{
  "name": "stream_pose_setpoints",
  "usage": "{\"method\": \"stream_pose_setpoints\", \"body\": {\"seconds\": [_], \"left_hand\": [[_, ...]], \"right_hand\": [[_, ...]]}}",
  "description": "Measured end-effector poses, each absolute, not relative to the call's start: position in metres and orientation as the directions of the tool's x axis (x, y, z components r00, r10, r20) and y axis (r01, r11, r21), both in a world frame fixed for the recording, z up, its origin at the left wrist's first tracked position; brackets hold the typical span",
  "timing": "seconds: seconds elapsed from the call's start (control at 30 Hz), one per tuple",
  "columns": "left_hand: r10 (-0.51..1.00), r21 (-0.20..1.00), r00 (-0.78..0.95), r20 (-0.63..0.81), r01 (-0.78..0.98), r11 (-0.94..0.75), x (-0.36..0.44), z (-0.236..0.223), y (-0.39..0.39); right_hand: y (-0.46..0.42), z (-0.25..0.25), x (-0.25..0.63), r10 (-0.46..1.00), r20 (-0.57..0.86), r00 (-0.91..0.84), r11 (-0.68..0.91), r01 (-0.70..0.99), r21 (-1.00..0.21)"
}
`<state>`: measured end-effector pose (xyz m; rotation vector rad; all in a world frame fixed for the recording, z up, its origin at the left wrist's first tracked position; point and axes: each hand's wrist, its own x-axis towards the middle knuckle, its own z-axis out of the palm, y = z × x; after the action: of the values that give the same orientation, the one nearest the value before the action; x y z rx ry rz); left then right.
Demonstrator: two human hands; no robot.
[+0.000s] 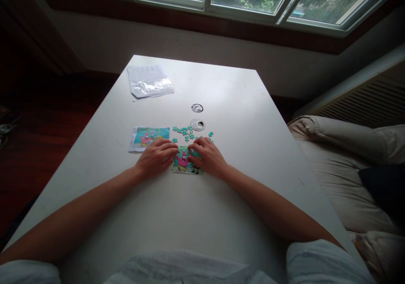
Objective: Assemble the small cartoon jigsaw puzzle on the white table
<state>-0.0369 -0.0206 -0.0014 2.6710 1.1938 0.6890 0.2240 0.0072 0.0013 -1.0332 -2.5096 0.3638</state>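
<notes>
A partly assembled jigsaw puzzle [182, 162] with a pink starfish cartoon figure lies flat on the white table. My left hand [157, 155] rests at its upper left edge, fingers stretched towards it and no piece visible in them. From the right, my right hand [209, 156] reaches over the puzzle, thumb and index finger apart, covering part of the picture. Loose green puzzle pieces [186, 132] are scattered just beyond both hands. Partly behind my left hand is a picture packet [145, 137] with the same cartoon figures.
Two round openings, a nearer grommet [198, 125] and a farther hole [197, 108], are set in the white table [190, 216]. A clear plastic sleeve with papers [150, 81] lies at the far left. A beige sofa [329, 166] stands to the right, below the window.
</notes>
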Motion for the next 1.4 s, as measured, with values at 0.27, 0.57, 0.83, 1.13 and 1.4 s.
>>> {"method": "stream_pose_setpoints", "body": {"seconds": [0.27, 0.57, 0.83, 1.13, 1.4], "left_hand": [[0.726, 0.251, 0.581, 0.368, 0.69, -0.679, -0.0373, -0.0037, -0.0196], [0.72, 0.221, 0.59, 0.367, 0.696, -0.683, -0.0374, -0.004, -0.02], [0.705, 0.157, 0.627, 0.331, 0.7, -0.697, -0.0379, -0.0013, -0.0199], [0.663, 0.139, 0.681, 0.311, 0.658, -0.741, -0.04, 0.0024, -0.0185], [0.644, 0.112, 0.702, 0.304, 0.645, -0.756, -0.0417, 0.0026, -0.0175]], "right_hand": [[0.0084, -0.0009, 0.2265, 0.708, 0.275, -0.65, 0.7, 0.596, -0.392], [0.0085, -0.002, 0.228, 0.69, 0.287, -0.664, 0.717, 0.571, -0.401], [0.0105, -0.0049, 0.2292, 0.669, 0.286, -0.687, 0.732, 0.539, -0.418], [0.0149, -0.0062, 0.2334, 0.609, 0.3, -0.734, 0.777, 0.473, -0.416], [0.0159, -0.0088, 0.2331, 0.58, 0.324, -0.747, 0.794, 0.43, -0.431]]}}
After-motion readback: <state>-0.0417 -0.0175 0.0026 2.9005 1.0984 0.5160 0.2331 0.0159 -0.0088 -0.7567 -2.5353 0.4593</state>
